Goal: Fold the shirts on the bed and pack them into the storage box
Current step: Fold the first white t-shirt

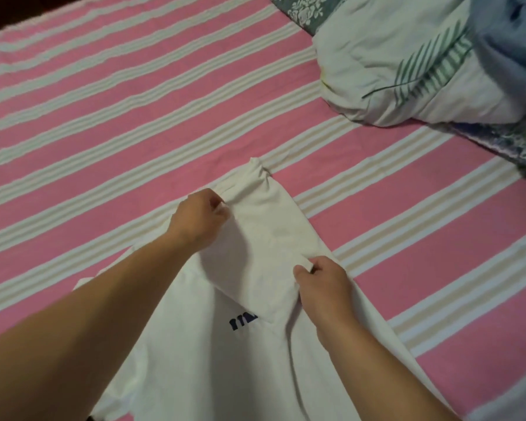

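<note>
Spread across the near edge of the bed [407,223] is a white shirt [219,360], its body lying flat on the pink-and-white striped sheet and a scrap of dark lettering [243,322] showing near the middle. One side panel, sleeve included, is lifted and turned inward over the body — the left hand [199,218] pinches its far edge between thumb and curled fingers, and the right hand [322,287] pinches the nearer edge in the same way. The sleeve cuff [257,168] is bunched beyond the left hand and rests on the sheet. Judged from this, the first lengthwise fold of the shirt is in hand, not yet laid down. The next move seems to call for the pinched panel to be lowered flat onto the body, its edge kept straight and the sleeve tucked in line, then smoothed before the opposite side is treated. A crumpled quilt [407,71] with a leaf print lies well apart at the far right — further garments may be among it, though that cannot be told. No storage box is in view.
</note>
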A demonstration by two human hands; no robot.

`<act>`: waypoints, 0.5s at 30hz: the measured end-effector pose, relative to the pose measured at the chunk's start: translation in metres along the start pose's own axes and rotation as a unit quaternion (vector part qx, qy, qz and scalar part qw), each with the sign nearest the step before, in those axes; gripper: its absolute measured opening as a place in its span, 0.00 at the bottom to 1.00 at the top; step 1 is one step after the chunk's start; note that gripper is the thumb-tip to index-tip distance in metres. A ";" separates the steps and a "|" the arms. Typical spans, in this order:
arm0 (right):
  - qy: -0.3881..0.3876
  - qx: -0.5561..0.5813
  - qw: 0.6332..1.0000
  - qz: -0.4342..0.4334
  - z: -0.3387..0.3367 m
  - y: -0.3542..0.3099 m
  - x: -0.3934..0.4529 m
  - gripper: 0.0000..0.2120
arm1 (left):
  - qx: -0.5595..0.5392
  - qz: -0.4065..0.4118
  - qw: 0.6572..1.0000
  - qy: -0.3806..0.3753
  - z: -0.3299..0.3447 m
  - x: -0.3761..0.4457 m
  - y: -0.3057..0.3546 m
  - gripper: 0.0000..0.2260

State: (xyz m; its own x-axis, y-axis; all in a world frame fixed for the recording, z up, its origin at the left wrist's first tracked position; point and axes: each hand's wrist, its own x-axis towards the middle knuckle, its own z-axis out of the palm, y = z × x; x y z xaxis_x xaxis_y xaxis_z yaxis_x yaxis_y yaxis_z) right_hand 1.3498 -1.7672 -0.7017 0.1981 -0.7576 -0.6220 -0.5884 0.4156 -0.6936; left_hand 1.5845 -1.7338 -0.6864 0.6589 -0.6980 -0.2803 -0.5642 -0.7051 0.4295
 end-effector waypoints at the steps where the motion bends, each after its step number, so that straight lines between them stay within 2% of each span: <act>1: -0.007 0.003 1.000 0.000 -0.002 0.001 -0.006 0.05 | 0.000 0.008 1.000 0.008 -0.002 -0.003 0.000 0.04; 3: -0.012 0.022 1.000 -0.003 -0.006 0.001 -0.018 0.05 | -0.029 0.059 0.997 0.044 -0.008 -0.006 0.010 0.05; 5: 0.012 0.025 1.000 0.003 -0.011 0.003 -0.023 0.07 | -0.069 0.109 0.990 0.062 -0.011 -0.003 0.032 0.02; 6: 0.026 0.021 0.999 0.013 -0.013 0.005 -0.024 0.07 | -0.075 0.126 0.988 0.050 -0.008 0.001 0.042 0.02; 8: 0.038 0.025 0.998 0.042 -0.016 0.012 -0.021 0.07 | -0.031 0.144 0.989 0.008 0.004 0.006 0.057 0.09; 11: 0.023 0.031 0.997 0.071 -0.021 0.024 -0.013 0.06 | 0.107 0.147 0.983 0.018 0.029 -0.003 0.054 0.20; 15: 0.018 0.032 0.997 0.074 -0.027 0.022 -0.016 0.01 | 0.092 0.102 0.986 0.089 0.049 -0.026 0.030 0.16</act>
State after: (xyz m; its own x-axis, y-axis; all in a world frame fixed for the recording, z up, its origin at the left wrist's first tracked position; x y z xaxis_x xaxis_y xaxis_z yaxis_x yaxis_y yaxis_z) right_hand 1.3125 -1.7593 -0.6975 0.0842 -0.7027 -0.7065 -0.5583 0.5540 -0.6176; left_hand 1.5260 -1.7428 -0.7079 0.5895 -0.8067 -0.0415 -0.7646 -0.5738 0.2933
